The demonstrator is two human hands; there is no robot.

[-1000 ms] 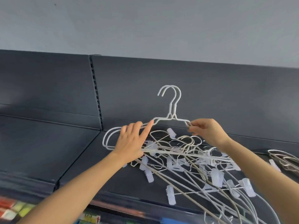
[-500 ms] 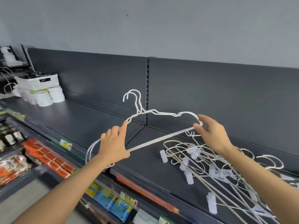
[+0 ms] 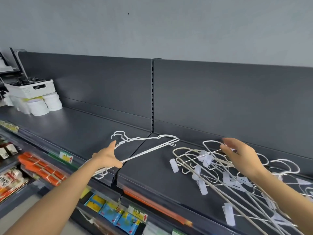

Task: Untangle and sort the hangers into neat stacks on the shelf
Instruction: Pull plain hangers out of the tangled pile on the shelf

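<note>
Left hand [image 3: 108, 158], arm stretched forward, pinches two matching thin white wire hangers [image 3: 149, 151] by thumb against curled fingers, hooks just beyond its straight index, low over the shelf [image 3: 84, 133]. Right hand [image 3: 240, 155], fingers loosely spread and blurred, reaches the tangled clip-hanger pile [image 3: 201, 184] beneath its fingertips; grip and count unclear

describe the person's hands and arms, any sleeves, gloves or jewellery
The left hand and right hand are bare: no gloves, rings or watch visible. Both forearms are bare too, with no sleeve in view up to the frame edge.
</note>
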